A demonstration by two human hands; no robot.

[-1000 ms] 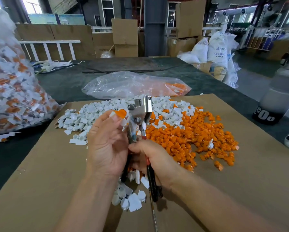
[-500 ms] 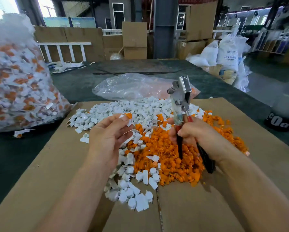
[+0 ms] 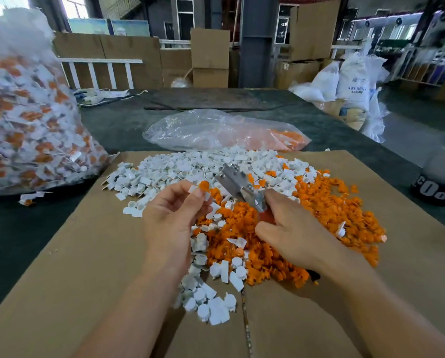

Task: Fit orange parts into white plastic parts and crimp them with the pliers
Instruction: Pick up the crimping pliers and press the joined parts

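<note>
A moment ago the pliers (image 3: 238,187) stood upright in the air. Now the right hand (image 3: 296,236) has brought them down low over the heap, their metal head pointing to about ten o'clock. The hand lies palm down over the handles, gripping them, and a dark handle tip shows under the wrist at five o'clock. Its fingers are down among the orange parts (image 3: 332,215); I take it that one crimp is done and the hand is after the next orange part, though I cannot see whether it has one.

The left hand (image 3: 175,223) has stayed about where it was and pinches a fitted piece (image 3: 204,186) between thumb and fingertips. An orange round cap is seated in a small white body, held just at nine o'clock of the pliers' head, apart from it.

The white plastic parts (image 3: 185,166) lie heaped at twelve o'clock on the cardboard (image 3: 74,280) and trail down to six o'clock. The orange ones spread to three o'clock. A bulging bag (image 3: 30,125) of mixed white and orange pieces sits at ten o'clock.
</note>
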